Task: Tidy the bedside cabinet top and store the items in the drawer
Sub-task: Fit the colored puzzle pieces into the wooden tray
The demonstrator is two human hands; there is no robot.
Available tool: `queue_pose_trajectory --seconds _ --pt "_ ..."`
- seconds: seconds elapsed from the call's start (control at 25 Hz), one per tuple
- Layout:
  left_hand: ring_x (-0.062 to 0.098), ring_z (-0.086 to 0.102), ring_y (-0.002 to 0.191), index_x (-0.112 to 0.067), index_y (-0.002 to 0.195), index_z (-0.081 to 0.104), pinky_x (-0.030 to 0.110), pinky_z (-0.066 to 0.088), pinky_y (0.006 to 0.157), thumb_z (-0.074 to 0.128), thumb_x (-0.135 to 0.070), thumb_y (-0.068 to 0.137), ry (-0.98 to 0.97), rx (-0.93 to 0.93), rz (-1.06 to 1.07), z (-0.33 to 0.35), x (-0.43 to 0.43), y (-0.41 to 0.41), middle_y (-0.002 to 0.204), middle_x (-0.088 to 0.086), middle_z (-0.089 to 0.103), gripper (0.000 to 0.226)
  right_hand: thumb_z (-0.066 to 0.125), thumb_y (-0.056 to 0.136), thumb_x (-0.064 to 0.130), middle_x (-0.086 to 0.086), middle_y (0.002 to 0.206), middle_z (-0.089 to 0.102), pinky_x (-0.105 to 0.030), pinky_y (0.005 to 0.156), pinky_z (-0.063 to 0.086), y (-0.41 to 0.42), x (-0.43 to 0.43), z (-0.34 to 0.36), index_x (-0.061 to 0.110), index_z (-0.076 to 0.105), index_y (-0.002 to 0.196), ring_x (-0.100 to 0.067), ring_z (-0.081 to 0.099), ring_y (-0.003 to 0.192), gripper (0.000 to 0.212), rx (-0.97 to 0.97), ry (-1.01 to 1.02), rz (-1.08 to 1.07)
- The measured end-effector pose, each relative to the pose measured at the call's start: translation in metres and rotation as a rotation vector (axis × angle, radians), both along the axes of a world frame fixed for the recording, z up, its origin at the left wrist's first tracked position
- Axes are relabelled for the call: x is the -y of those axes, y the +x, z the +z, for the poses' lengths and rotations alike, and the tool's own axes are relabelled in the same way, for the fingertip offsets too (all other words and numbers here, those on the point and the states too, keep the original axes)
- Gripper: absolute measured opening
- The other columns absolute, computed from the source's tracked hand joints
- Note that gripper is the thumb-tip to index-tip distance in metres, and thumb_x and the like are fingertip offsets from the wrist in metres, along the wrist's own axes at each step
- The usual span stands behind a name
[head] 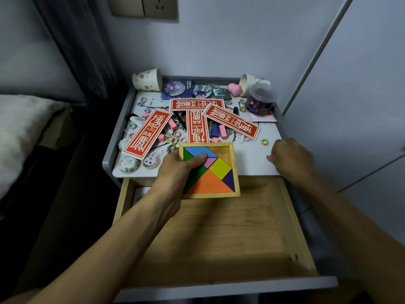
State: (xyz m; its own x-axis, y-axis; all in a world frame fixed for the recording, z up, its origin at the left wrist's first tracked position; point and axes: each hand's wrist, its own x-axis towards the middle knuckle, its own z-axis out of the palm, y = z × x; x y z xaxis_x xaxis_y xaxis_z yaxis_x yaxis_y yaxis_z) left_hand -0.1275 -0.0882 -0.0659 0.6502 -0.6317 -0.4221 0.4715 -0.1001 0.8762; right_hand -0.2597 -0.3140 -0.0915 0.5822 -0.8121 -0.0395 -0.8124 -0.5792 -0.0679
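My left hand [175,172] grips a wooden tangram tray [234,167] by its left edge, thumb lying across the coloured pieces. The tray hangs over the cabinet's front edge, half above the open wooden drawer [219,233]. My right hand [291,157] rests on the white cabinet top [252,159] near its front right corner, fingers curled, nothing visible in them. Several red paper strips [145,133] with white characters lie across the top over small rings, pink blocks and hairpins.
Two paper cups [148,79] lie tipped at the back corners, next to badges [176,88], a pink heart [233,88] and a clear lidded jar [260,100]. A yellow-green ring [264,142] lies near my right hand. A bed stands left, a wardrobe right.
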Motion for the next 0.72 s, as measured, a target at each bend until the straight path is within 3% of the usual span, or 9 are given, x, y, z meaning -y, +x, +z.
queue_pose_trajectory --seconds 0.24,0.44,0.56,0.72 --pt "0.024 0.074 0.083 -0.012 0.106 0.065 0.035 0.061 0.074 0.073 -0.013 0.086 -0.003 0.003 -0.01 0.001 0.0 -0.002 0.095 0.008 0.076 0.022 0.051 0.099 0.035 -0.014 0.113 0.056 -0.033 0.069 0.038 0.004 -0.006 -0.007 0.009 0.05 0.115 -0.029 0.055 0.103 0.03 -0.063 -0.015 0.029" --pt "0.023 0.075 0.081 -0.013 0.109 0.065 0.032 0.061 0.071 0.077 -0.014 0.081 0.006 0.01 -0.026 0.001 0.0 -0.003 0.093 0.005 0.077 0.031 0.057 0.093 0.045 -0.012 0.113 0.06 -0.035 0.072 0.043 0.006 -0.005 -0.015 0.01 0.051 0.117 -0.028 0.06 0.101 0.043 0.1 0.013 -0.051" --pt "0.021 0.075 0.08 -0.013 0.11 0.063 0.033 0.061 0.072 0.078 -0.016 0.08 0.019 0.002 -0.027 0.001 0.0 -0.002 0.092 0.004 0.077 0.033 0.05 0.092 0.056 -0.007 0.099 0.058 -0.033 0.067 0.038 0.002 -0.007 -0.003 0.01 0.053 0.106 -0.024 0.057 0.088 0.048 0.11 0.025 -0.095" --pt "0.023 0.074 0.082 -0.013 0.11 0.064 0.035 0.061 0.074 0.077 -0.016 0.08 0.022 0.002 -0.029 0.0 0.001 -0.003 0.092 0.005 0.077 0.033 0.061 0.084 0.059 -0.002 0.079 0.052 -0.03 0.062 0.037 -0.001 -0.018 0.006 0.013 0.05 0.087 -0.019 0.051 0.074 0.048 -0.024 0.097 -0.065"
